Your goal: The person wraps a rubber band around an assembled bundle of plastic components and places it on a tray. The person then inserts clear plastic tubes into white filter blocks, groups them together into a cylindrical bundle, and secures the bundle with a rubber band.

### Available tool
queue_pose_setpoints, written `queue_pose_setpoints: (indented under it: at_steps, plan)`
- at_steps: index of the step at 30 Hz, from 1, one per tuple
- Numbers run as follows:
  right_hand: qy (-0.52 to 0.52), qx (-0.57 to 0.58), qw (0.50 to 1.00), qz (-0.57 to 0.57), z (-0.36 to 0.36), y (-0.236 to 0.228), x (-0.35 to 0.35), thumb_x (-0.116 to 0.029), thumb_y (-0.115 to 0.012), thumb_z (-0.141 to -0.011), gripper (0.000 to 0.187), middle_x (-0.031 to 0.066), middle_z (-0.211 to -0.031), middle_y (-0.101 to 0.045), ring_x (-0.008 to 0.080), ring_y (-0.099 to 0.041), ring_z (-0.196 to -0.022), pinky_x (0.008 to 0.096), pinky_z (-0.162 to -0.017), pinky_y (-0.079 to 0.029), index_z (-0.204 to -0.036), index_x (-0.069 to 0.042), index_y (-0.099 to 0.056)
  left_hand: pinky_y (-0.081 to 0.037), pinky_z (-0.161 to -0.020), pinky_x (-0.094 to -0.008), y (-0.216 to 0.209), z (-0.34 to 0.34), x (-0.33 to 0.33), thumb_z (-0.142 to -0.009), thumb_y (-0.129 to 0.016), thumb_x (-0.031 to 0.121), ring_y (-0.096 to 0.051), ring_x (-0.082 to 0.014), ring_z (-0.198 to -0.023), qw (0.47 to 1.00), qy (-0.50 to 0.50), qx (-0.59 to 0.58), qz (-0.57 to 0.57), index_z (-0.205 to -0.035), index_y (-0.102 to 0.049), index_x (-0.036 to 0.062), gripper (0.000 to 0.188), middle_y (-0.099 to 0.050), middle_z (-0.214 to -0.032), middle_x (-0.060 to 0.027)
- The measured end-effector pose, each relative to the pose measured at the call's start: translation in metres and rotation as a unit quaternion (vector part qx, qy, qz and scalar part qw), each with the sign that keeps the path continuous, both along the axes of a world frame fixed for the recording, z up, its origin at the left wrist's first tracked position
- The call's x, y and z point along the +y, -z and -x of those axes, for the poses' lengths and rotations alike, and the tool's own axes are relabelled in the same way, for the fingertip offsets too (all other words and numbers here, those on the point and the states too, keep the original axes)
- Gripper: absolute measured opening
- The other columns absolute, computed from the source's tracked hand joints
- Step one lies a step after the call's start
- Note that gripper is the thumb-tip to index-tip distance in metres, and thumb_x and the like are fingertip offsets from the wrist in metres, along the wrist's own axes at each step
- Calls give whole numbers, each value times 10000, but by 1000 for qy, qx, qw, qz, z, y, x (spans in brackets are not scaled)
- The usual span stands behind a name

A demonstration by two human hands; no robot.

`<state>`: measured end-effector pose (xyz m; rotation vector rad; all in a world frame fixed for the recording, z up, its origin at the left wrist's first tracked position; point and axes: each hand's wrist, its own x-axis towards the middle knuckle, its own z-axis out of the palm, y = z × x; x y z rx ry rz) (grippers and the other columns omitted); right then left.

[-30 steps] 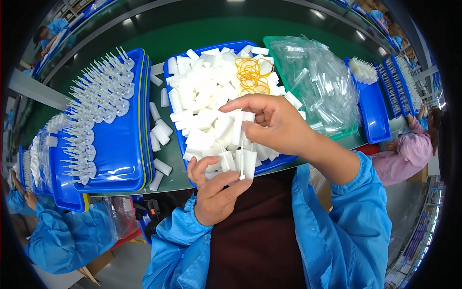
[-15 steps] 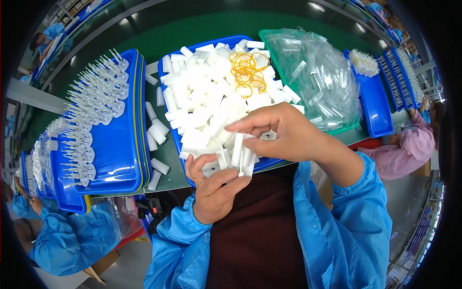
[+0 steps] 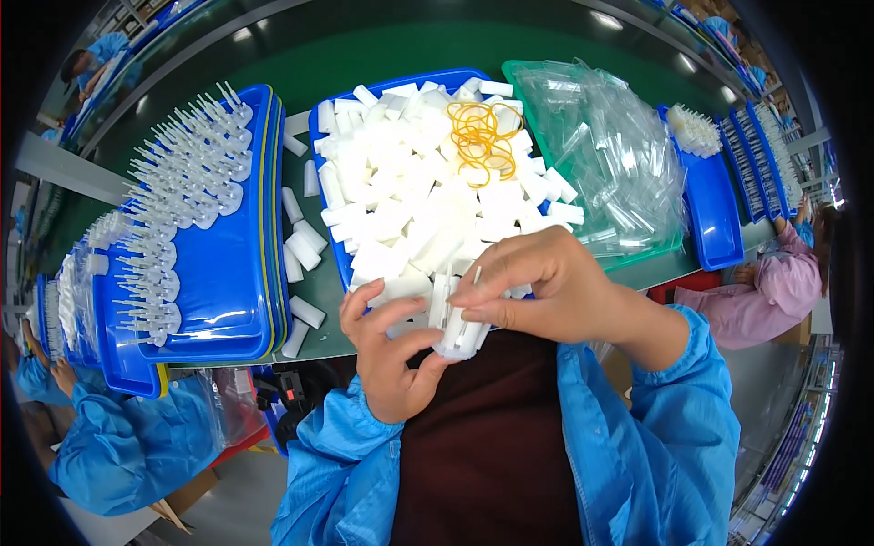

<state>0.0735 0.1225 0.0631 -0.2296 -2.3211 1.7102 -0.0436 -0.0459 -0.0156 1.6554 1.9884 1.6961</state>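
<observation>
Low in front of me, my left hand [image 3: 391, 364] holds a white plastic pronged part [image 3: 455, 349] by its base, the other fingers spread. Upright white foam pieces [image 3: 439, 302] stand around its thin prongs. My right hand [image 3: 551, 287] pinches one of these foam pieces between thumb and fingers, against the part; the fingers hide much of it. Just beyond both hands, a blue tray [image 3: 331, 238] is heaped with loose white foam pieces [image 3: 391, 182]. Yellow rubber bands [image 3: 482, 136] lie tangled on top of the heap.
Stacked blue trays [image 3: 214, 300] at left carry rows of white pronged parts [image 3: 187, 173]. Loose foam pieces [image 3: 307, 312] lie between the trays. Clear plastic sleeves [image 3: 614, 164] fill a green tray [image 3: 521, 80] at right. Co-workers in blue [image 3: 137, 446] and pink [image 3: 769, 287] sit either side.
My right hand has moved down and slightly right, bringing the foam piece down along the part. My left hand has tilted, with its fingers more spread. The view has shifted slightly.
</observation>
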Motion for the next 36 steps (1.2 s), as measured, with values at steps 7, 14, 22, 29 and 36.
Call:
queue_pose_setpoints:
  at_steps: [7, 14, 22, 29, 36]
  plan:
    - [-29, 31, 994, -101, 38, -9, 33, -99, -697, -757, 241, 72, -913, -647, 170, -615, -830, 295, -766, -478, -986, -38, -655, -193, -1000, -571, 17, 9, 1, -671, -732, 117, -381, -427, -1204, 996, 42, 4, -75, -791, -588, 157, 191, -558, -1117, -71]
    - [152, -95, 854, -488, 104, 16, 83, -205, -708, -693, 249, 76, -929, -628, 232, -572, -874, 366, -777, -409, -903, -78, -667, -237, -985, -562, 11, 5, -3, -713, -698, 33, -342, -449, -1203, 995, 80, 38, -44, -893, -515, 142, 279, -535, -1100, -135]
    - [112, -184, 839, -500, 121, 28, 82, -224, -706, -685, 194, 48, -910, -619, 225, -518, -924, 385, -817, -340, -826, -98, -666, -206, -993, -573, 15, 8, -5, -726, -689, 51, -357, -438, -1193, 995, 78, 32, -47, -909, -515, 140, 267, -546, -1076, -132]
    - [70, -92, 893, -435, 118, 34, 86, -188, -716, -695, 188, 45, -809, -634, 246, -575, -807, 349, -723, -453, -786, -81, -591, -154, -1013, -580, 14, 8, -3, -740, -684, 73, -372, -432, -1185, 995, 81, 43, -51, -911, -515, 146, 251, -559, -1059, -123]
    - [90, 21, 901, -425, 106, 27, 80, -159, -718, -701, 207, 37, -704, -591, 177, -560, -610, 300, -567, -444, -798, -91, -549, -133, -1015, -590, 15, 6, -4, -751, -680, 94, -374, -436, -1192, 995, 76, 46, -47, -909, -519, 149, 232, -570, -1053, -107]
